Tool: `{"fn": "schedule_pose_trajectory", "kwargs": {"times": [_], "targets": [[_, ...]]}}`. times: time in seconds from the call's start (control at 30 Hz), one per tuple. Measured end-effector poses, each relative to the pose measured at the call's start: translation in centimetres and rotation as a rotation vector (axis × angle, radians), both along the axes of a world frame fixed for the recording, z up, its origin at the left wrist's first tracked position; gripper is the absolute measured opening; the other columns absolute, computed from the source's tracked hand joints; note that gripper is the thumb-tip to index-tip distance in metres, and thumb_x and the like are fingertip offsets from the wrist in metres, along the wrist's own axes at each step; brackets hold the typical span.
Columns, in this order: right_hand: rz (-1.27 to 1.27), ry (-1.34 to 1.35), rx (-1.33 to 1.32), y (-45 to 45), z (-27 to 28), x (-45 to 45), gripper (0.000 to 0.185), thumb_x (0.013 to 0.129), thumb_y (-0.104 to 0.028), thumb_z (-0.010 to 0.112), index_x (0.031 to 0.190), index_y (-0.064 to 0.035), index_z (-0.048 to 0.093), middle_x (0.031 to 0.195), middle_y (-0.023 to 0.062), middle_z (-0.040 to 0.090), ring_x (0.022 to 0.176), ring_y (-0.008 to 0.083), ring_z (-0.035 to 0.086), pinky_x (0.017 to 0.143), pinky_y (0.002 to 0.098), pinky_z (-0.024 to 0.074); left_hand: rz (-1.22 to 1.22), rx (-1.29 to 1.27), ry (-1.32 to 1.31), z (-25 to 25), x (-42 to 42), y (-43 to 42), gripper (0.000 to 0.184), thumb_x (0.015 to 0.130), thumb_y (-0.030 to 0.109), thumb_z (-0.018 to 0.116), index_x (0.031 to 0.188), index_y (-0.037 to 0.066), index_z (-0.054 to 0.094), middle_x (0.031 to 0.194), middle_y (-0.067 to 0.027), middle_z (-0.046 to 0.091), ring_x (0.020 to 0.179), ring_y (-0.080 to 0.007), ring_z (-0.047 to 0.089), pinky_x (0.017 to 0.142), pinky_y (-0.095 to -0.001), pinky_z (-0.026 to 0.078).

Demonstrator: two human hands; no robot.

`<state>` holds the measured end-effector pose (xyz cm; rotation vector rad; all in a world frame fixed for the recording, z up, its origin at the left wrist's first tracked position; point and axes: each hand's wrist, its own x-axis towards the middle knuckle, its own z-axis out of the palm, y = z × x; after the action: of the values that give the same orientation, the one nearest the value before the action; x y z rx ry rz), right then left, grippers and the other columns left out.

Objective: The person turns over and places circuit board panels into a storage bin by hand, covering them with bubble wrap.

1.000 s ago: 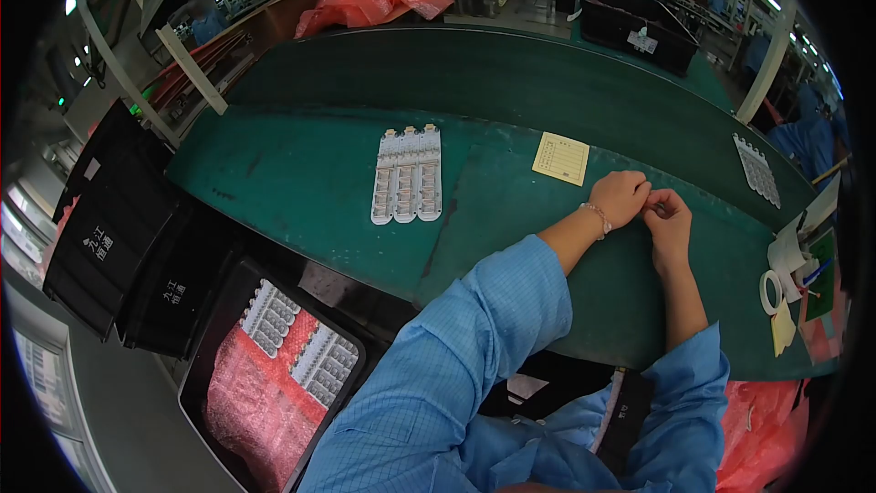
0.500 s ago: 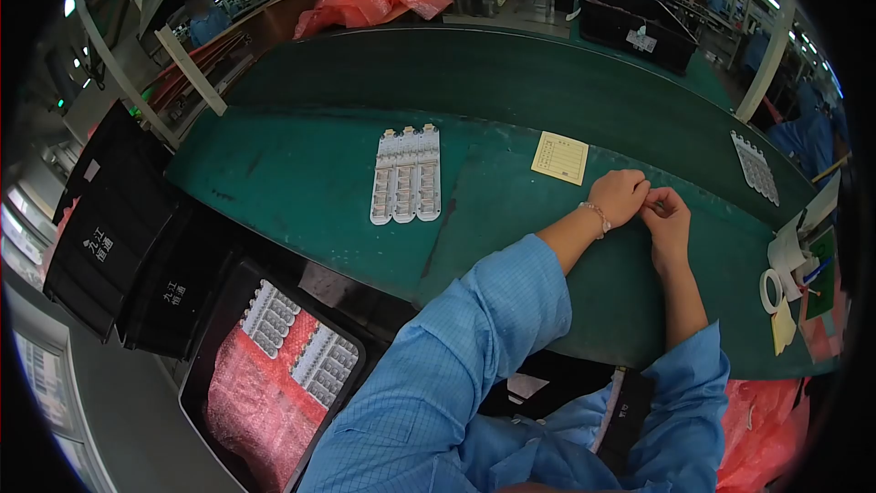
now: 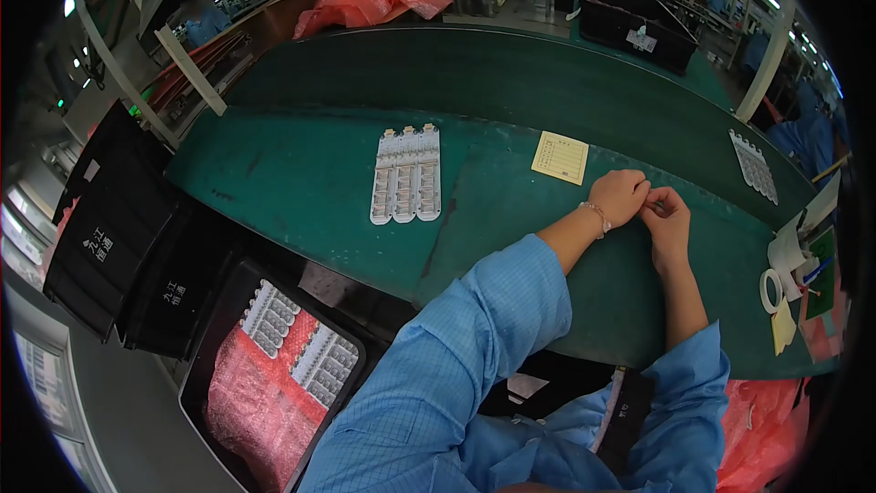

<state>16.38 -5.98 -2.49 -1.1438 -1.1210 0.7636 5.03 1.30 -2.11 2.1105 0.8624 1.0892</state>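
Observation:
My left hand (image 3: pixel 620 196), with a beaded bracelet at its wrist, meets my right hand (image 3: pixel 667 217) over the right part of the green work surface (image 3: pixel 511 237). Fingers of both hands are closed in a pinch, tip to tip. Whatever is between them, if anything, is too small or hidden to make out. Left of my left hand lies a yellow printed paper slip (image 3: pixel 559 158). Farther left, white moulded panels with rows of compartments (image 3: pixel 405 175) lie side by side in a block.
A black crate (image 3: pixel 359 333) at lower left holds more white panels on pink bubble wrap (image 3: pixel 260 402). Another panel block (image 3: pixel 754 167) lies on the conveyor (image 3: pixel 511 68). A tape roll (image 3: pixel 771 291) sits at right. A black bin (image 3: pixel 636 23) stands behind; people work in the background.
The panel block on the conveyor has shifted very slightly left. My hands stay in almost the same place, fingertips together.

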Motion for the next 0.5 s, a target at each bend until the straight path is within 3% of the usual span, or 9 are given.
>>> {"fn": "schedule_pose_trajectory", "kwargs": {"times": [0.27,0.5], "targets": [[-0.012,-0.011,-0.001,0.03,-0.11,0.13,0.019,0.072,0.015,0.051,0.084,-0.0003,0.054,0.085,0.002,0.055,0.081,0.0086,0.057,0.073,0.0202,0.0458,-0.01,0.011,-0.007,-0.19,0.11,0.13,0.027,0.084,0.026,0.048,0.072,0.005,0.059,0.074,-0.0161,0.061,0.073,-0.0361,0.058,0.063,-0.0452,0.046],[-0.001,0.01,-0.007,-0.12,0.25,-0.32,0.017,0.074,0.012,0.057,0.084,-0.0012,0.053,0.085,0.0014,0.056,0.08,0.0084,0.057,0.073,0.02,0.0457,0.003,0.016,-0.03,-0.22,0.14,0.16,0.026,0.083,0.026,0.049,0.071,0.004,0.059,0.072,-0.0166,0.061,0.072,-0.0364,0.058,0.062,-0.0452,0.045]]}}
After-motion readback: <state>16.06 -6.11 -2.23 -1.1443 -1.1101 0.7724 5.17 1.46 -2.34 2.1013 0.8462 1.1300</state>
